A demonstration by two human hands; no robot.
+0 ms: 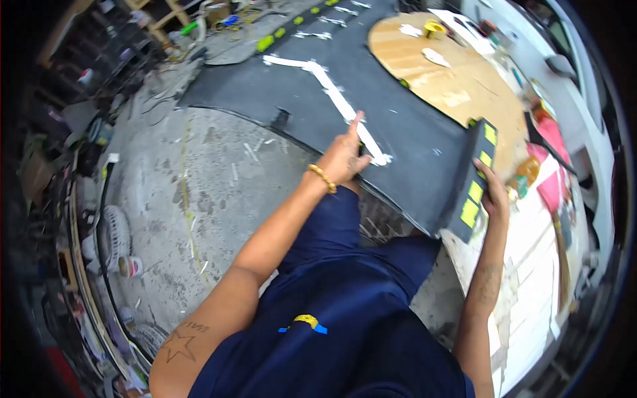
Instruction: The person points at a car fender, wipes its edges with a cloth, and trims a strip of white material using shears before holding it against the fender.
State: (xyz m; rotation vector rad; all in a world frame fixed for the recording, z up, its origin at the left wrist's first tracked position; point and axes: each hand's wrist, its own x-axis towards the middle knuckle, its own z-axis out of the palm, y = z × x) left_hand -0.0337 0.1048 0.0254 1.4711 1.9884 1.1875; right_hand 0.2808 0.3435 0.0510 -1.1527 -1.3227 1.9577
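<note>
A large dark grey-black sheet (pixel 411 142), like a car headliner or trim panel, lies in front of me. White strips (pixel 338 99) run across it in a bent line. My left hand (pixel 346 154) is at the lower end of that line, index finger stretched along the strip and thumb apart. Its other fingers are partly hidden. At the sheet's right end, a raised flap bears several yellow-green patches (pixel 471 192). My right hand (pixel 492 191) holds the outer edge of this flap, fingertips over the rim.
A round wooden board (pixel 424 66) lies beyond the sheet, carrying a yellow cup (pixel 434 29). To the right are an orange bottle (pixel 529 167), a pink cloth (pixel 549 179) and a pale car body (pixel 594 86). A white bucket (pixel 131 266) stands on the littered concrete floor.
</note>
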